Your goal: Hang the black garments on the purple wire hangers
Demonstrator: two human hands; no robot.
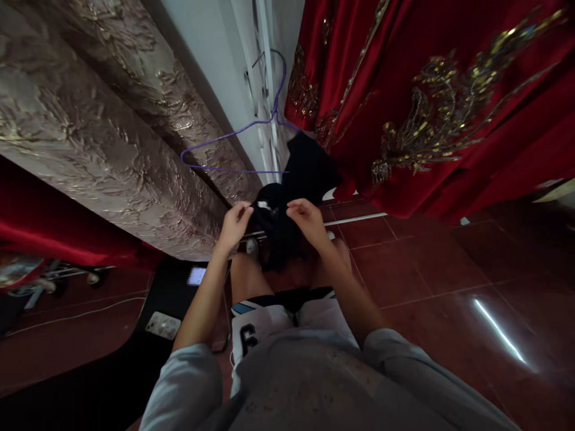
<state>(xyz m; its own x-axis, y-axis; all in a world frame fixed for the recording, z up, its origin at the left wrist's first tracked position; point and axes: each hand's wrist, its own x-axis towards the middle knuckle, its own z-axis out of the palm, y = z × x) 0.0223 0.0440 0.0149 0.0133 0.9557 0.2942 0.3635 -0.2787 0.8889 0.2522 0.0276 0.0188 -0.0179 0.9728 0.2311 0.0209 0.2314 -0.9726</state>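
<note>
A dark garment (309,167) hangs with one side on the right arm of a purple hanger (224,139); the hanger's left arm is bare. My left hand (236,222) pinches the garment's edge beside a small white patch, perhaps a label. Opposite it, my right hand (308,218) grips the other side of the same edge with thumb and fingers together. Below both hands the dark cloth droops in front of my knees. Its exact kind cannot be made out.
Red fabric with gold sequins (417,120) hangs at the right, and a beige embossed curtain (135,137) at the left. Behind the hanger stands a white metal rail (269,137). A phone (162,325) lies on a black surface at lower left. Reddish tiles (417,263) cover the floor.
</note>
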